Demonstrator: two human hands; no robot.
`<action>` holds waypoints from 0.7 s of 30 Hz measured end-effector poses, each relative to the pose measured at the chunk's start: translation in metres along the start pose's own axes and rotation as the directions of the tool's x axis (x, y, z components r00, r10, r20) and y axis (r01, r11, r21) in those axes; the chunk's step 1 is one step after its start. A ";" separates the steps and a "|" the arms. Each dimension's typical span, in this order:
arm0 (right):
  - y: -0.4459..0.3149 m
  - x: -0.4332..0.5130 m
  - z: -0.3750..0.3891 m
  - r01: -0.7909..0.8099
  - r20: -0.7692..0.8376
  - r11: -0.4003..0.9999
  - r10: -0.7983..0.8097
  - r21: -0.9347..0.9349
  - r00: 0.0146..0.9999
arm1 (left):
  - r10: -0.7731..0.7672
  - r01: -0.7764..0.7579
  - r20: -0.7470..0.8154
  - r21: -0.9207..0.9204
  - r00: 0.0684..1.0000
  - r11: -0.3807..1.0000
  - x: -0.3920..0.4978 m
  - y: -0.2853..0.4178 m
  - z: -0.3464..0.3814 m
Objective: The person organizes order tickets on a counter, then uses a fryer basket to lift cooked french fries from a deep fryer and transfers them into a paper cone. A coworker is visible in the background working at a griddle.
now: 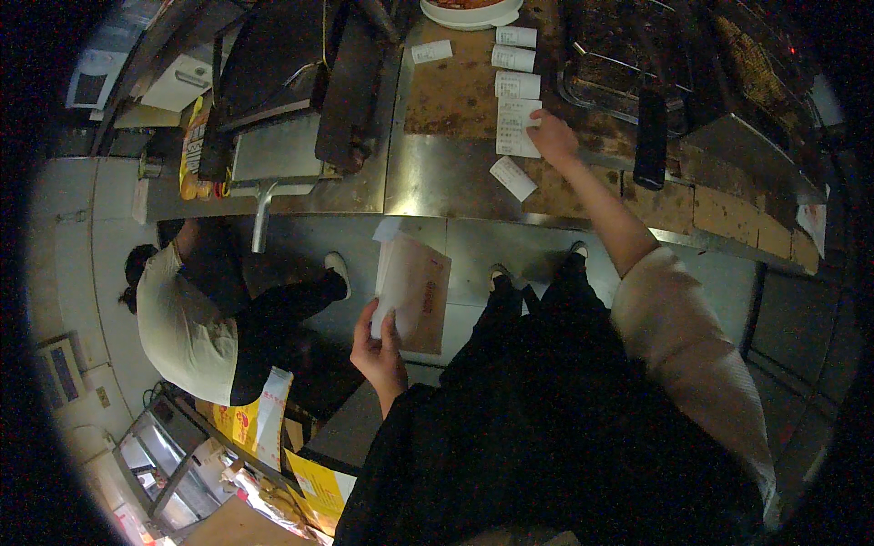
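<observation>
My left hand (pixel 379 351) pinches a flat brown paper bag (pixel 425 293) in front of the counter's edge. Dark print marks the bag's brown face, and white paper (pixel 390 283) runs along its left side under my thumb. Over the counter, the fingertips of my right hand (pixel 554 140) meet the right edge of a long printed paper slip (pixel 515 130). Whether they grip it or only touch it cannot be told. Shorter slips (pixel 517 86) lie in a column beyond it. One tilted slip (pixel 513 179) is nearer to me, and another (pixel 432 52) is at the upper left.
A white round container (pixel 471 15) with reddish contents stands at the counter's far edge. Right of my arm are a dark-handled item (pixel 650 140) and a grimy metal rack (pixel 614 68). A metal handle (pixel 261 218) juts over the edge. A person (pixel 188 327) bends at left.
</observation>
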State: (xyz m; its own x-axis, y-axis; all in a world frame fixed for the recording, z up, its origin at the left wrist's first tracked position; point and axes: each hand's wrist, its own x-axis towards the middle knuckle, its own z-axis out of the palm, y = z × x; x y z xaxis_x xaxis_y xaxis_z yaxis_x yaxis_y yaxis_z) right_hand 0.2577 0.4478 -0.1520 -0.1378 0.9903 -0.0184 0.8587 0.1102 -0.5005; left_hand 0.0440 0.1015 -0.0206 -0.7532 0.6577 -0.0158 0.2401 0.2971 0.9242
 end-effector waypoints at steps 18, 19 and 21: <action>-0.008 -0.020 -0.019 0.134 0.366 0.961 -0.218 0.242 0.905 | -0.004 0.004 0.006 0.017 1.000 1.000 0.001 -0.007 -0.002; -0.009 -0.022 -0.020 0.194 0.320 0.954 -0.261 0.227 0.911 | -0.010 0.010 -0.003 0.043 1.000 0.999 0.001 -0.008 -0.003; -0.014 -0.027 -0.022 0.143 0.406 0.989 -0.144 0.032 0.903 | -0.021 0.023 -0.024 0.093 0.999 0.995 0.002 -0.009 -0.004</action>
State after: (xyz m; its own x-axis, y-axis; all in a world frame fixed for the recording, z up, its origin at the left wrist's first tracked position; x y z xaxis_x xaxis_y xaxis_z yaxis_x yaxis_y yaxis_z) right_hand 0.2605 0.4211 -0.1256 -0.4480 0.8436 -0.2961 0.8138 0.2478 -0.5256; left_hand 0.0382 0.0975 -0.0276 -0.7724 0.6346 -0.0259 0.2786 0.3752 0.8841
